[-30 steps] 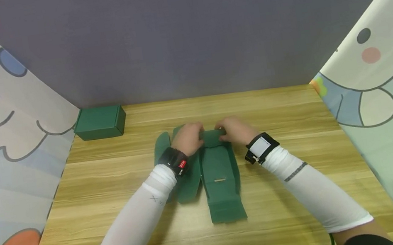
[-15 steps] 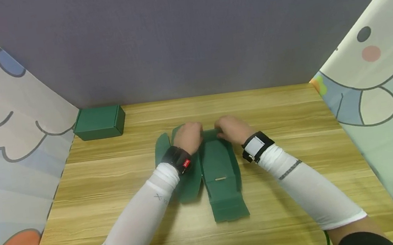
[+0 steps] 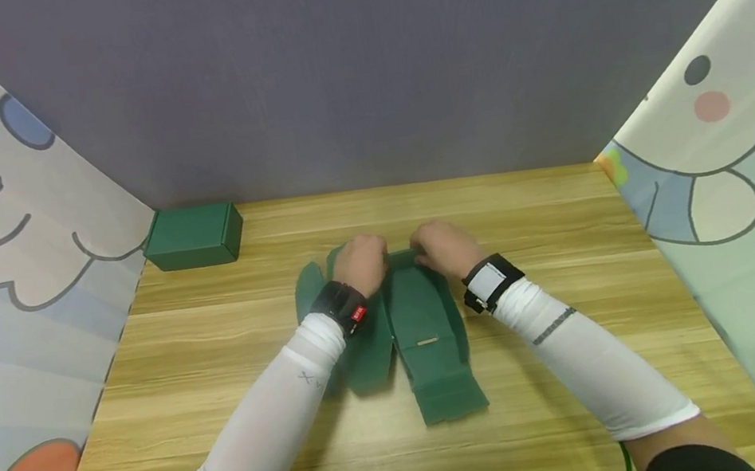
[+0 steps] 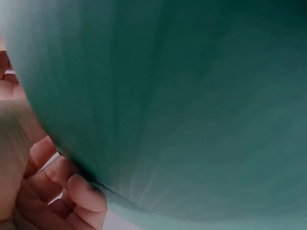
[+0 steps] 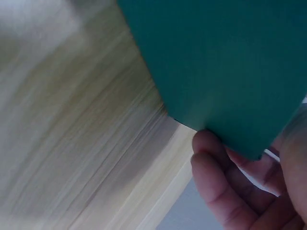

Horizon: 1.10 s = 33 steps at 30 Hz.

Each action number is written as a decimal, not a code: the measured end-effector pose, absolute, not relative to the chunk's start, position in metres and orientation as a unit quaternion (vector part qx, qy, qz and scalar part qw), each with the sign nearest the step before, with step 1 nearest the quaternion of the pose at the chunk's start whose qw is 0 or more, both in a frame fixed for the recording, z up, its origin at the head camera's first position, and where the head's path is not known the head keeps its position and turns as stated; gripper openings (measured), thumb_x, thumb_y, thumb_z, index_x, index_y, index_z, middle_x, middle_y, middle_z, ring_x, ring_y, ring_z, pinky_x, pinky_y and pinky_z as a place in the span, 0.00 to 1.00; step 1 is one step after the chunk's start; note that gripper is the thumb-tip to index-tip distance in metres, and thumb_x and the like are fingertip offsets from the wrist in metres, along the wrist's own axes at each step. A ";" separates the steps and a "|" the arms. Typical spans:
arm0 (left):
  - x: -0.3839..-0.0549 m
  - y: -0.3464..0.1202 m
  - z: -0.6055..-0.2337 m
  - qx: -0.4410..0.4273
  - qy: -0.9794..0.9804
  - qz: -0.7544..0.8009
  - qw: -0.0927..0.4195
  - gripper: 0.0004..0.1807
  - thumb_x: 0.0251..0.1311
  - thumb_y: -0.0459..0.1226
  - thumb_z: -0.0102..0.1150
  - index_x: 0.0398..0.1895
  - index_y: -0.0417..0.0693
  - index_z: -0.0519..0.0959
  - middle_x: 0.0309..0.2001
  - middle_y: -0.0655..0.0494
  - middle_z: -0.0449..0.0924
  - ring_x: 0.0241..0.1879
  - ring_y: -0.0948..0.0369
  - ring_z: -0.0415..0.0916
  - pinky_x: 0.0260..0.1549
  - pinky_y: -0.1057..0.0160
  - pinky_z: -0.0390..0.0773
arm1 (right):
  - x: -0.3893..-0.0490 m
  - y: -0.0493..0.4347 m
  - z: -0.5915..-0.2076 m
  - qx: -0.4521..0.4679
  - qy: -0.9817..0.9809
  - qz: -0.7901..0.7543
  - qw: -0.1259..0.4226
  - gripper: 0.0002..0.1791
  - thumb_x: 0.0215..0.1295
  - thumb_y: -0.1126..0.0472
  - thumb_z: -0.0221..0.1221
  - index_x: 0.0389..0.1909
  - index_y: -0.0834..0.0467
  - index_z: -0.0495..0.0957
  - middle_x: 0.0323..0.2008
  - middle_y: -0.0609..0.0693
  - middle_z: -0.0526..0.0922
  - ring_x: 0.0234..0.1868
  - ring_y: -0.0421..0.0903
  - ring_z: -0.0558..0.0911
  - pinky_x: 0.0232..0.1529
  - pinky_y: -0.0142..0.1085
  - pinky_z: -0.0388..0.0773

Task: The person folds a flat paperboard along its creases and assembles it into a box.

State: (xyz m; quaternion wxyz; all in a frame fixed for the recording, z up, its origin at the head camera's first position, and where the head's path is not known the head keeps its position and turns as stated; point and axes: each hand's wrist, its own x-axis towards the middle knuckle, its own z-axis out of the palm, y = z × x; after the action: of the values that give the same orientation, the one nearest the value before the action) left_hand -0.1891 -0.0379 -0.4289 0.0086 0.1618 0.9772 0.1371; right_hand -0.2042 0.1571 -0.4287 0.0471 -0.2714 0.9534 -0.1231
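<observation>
Apparently, green cardboard (image 3: 419,302) in both hands (image 3: 361,264) (image 3: 448,248), fingers (image 5: 213,181) bent.

The head view is bright, with soft shadows beside the sleeves (image 3: 272,411) on the surface (image 3: 523,448), while both wrist views are dimmer, and the left one shows the cardboard (image 4: 192,120) blurred.

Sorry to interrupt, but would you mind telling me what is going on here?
A person is working on an opened-out green carton at a wooden table. The left hand and right hand grip its far end, one near each corner. The near flap points toward the person, and more panels spread out on the left. A closed green box sits at the table's far left corner, with neither hand on it.
</observation>
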 end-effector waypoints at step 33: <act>-0.152 -0.074 -0.413 0.091 0.985 0.117 0.086 0.12 0.56 0.39 0.74 0.39 0.46 0.82 0.28 0.53 0.82 0.26 0.56 0.79 0.17 0.58 0.75 | -0.158 0.194 -0.397 -0.267 0.957 -0.062 0.092 0.17 0.68 0.63 0.65 0.19 0.52 0.75 0.18 0.46 0.73 0.21 0.43 0.71 0.22 0.35 0.65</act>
State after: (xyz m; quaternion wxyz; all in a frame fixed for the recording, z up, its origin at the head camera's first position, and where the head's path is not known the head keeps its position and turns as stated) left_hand -0.1519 -0.0745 -0.4126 0.0864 0.0907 0.9852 0.1168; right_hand -0.1579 0.1941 -0.3968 0.0918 -0.2666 0.9575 -0.0615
